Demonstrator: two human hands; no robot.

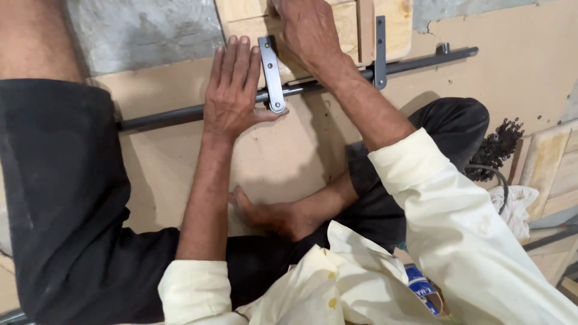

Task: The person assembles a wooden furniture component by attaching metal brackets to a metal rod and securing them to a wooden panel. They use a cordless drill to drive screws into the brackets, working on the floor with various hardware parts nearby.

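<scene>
A: Left hand (232, 93) fingers (232, 57) first. Flat and extended, pressed down on the board (283, 156), not curled around anything. Thumb sticks out to the right and touches the lower end of the near bracket (272, 73).

B: So the bracket sits to the right of those fingers?

A: Yes, just beside the index finger, touching at the thumb. It's a flat dark metal strap. Long axis runs up-down in view, slightly tilted, roughly parallel to the left fingers.

B: Right hand (310, 33)?

A: Above and right of the bracket's upper end. Fingers curled closed near the strap's top, but I can't tell what they pinch: the back of the hand hides the tips.

B: Which hand is nearer the strap?

A: Both are at it. Left at the bottom end, right at the top end.

B: And the rod (180, 114)?

A: Long dark bar, crosses under the strap at nearly a right angle, running left-low to right-high. The left palm lies over it. A second bracket (380, 51) sits further right on the same rod, clear of both hands.

B: What's behind?

A: Pale wooden panel (394, 24) under the strap tops. The person sits on the board, bare foot (271, 213) below the left wrist. Pile of dark screws (497, 147) well off to the right.
</scene>
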